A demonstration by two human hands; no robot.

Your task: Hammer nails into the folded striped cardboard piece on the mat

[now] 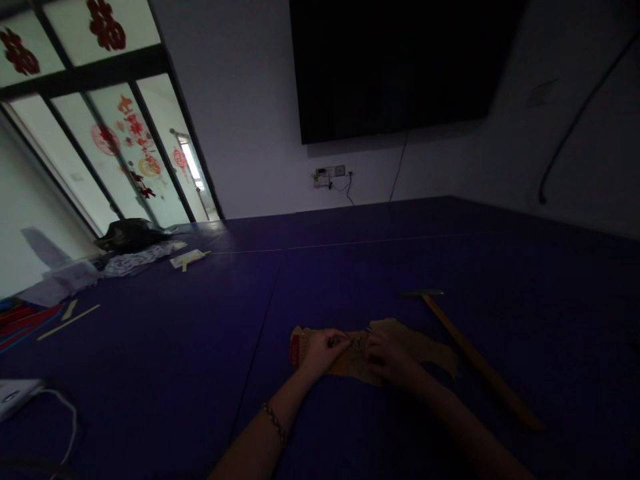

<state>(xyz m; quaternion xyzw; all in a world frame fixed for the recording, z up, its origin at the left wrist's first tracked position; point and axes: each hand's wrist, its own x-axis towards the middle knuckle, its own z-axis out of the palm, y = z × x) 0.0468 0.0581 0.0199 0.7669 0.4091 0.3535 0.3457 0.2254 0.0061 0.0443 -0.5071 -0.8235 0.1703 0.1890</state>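
A torn piece of brown cardboard (425,343) with a red patch at its left end lies flat on the dark blue table (200,360). Over its left part, my left hand (323,353) has thumb and fingers pinched together at a small dark thing too dim to name. My right hand (387,357) rests over the middle of the cardboard with its fingers curled in. Whatever they hold is hidden or too small to make out. Right of the cardboard lies a hammer (475,357), its wooden handle slanting toward me and its metal head farther away.
At the left edge are a white device (20,393) with a white cable, and red and blue strips (30,323). Farther back lie a black bag (133,233), crumpled plastic packets (143,260) and a small white packet (187,259). A wall with a large screen (400,67) bounds the far side.
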